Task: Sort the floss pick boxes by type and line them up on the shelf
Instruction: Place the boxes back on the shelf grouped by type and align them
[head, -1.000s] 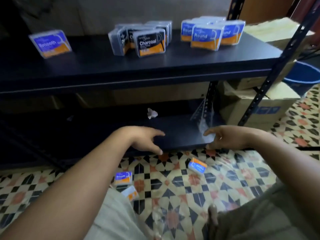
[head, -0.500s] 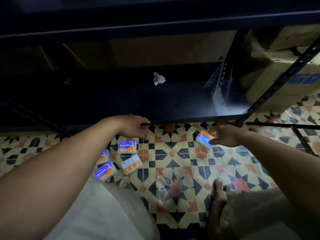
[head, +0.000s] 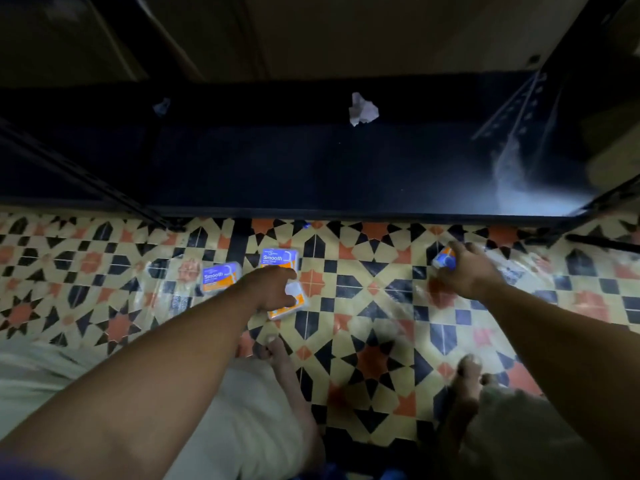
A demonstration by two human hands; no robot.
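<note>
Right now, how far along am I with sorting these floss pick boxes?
Done: nothing visible; the shelf in view shows crumpled paper, no boxes. In hand: the left hand grips an orange-edged box on the floor, the right hand a blue-and-orange box. Left: two Smooth boxes on the tiles, plus lining everything up.

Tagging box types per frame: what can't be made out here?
Head view only:
1. Left box: label covered by the left hand; whether that hand grips it is unclear.
2. Right box: type name hidden by the right hand, which holds it, and by motion blur.
3. Small scrap at the left rear of the lower shelf: too dark to identify.
</note>
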